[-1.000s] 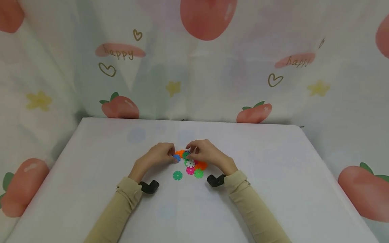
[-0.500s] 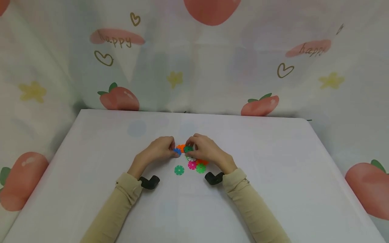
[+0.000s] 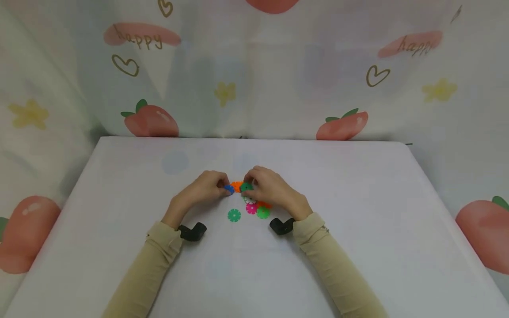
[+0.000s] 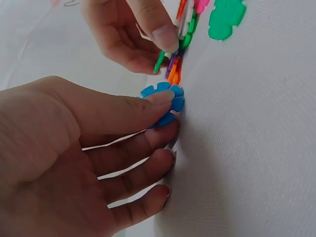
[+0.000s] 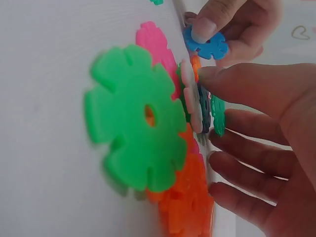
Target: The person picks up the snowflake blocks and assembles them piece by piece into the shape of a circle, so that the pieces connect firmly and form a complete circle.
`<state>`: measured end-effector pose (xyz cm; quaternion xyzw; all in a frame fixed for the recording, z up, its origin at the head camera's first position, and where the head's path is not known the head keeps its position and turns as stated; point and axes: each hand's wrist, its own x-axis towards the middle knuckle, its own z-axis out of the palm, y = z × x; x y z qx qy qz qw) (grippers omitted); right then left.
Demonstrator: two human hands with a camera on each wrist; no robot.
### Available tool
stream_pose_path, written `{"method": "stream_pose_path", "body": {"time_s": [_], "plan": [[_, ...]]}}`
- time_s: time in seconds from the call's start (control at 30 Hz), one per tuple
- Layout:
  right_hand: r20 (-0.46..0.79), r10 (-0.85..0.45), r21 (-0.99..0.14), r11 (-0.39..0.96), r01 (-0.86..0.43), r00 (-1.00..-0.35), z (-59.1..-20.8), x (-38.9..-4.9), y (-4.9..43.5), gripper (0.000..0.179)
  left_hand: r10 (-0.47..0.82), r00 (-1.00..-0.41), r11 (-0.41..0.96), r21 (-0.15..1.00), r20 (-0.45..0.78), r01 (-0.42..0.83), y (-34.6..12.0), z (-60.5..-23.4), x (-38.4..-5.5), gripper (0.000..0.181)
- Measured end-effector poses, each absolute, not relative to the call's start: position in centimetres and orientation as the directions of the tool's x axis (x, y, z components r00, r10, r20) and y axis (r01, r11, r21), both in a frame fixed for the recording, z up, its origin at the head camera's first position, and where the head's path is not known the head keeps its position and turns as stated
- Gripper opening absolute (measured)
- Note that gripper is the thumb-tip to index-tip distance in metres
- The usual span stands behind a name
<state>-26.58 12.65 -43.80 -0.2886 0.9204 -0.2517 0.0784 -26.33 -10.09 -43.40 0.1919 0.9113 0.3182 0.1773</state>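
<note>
My left hand (image 3: 208, 185) pinches a blue notched plastic disc (image 4: 163, 106) between thumb and index finger, just over the table; its other fingers are loosely bent below. Beside it, my right hand (image 3: 268, 187) holds a dark green notched disc (image 3: 246, 187) between thumb and fingers, at the back of a small pile. In the right wrist view that green disc (image 5: 217, 116) stands edge-on at the fingertips, next to a dark disc (image 5: 204, 106) and a white one (image 5: 192, 94). Orange discs (image 3: 237, 187) lie between the two hands.
Nearer the body lie a pink disc (image 3: 251, 208), a light green disc (image 3: 263, 212) and more orange discs (image 5: 187, 197). One green disc (image 3: 234, 215) lies apart on the white table (image 3: 238, 274). Black wrist mounts (image 3: 193, 232) stick out inward from both sleeves.
The head view has tilted down, so the scene sits higher in it. My right fingers have drawn in round the dark green disc; the left hand keeps its pinch on the blue one.
</note>
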Motion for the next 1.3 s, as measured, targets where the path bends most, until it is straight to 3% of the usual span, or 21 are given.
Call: {"method": "stream_pose_path", "body": {"time_s": [0.2,0.53,0.83,1.13,1.3], "plan": [[0.020,-0.552,-0.573,0.677,-0.462,-0.834,-43.2,-26.9,13.0,0.033,0.457,-0.874,0.717,0.649,-0.165,0.252,-9.8,-43.2,-26.8,0.016],[0.121,-0.586,-0.569,0.621,-0.540,-0.801,-44.4,-25.3,13.2,0.030,0.436,-0.897,0.677,0.684,-0.075,0.272,-9.3,-44.5,-25.2,0.011],[0.240,-0.594,-0.578,0.548,-0.605,-0.768,-43.5,-25.8,13.2,0.029,0.405,-0.914,0.653,0.694,0.019,0.303,-8.7,-43.0,-25.1,0.011],[0.176,-0.579,-0.725,0.471,-0.503,-0.796,-42.8,-26.0,13.8,0.032,0.338,-0.937,0.579,0.766,0.086,0.279,-8.8,-42.7,-24.6,0.008],[0.105,-0.528,-0.780,0.482,-0.399,-0.843,-41.3,-25.8,14.4,0.032,0.376,-0.906,0.543,0.745,0.195,0.386,-8.3,-41.4,-24.2,0.004]]}}
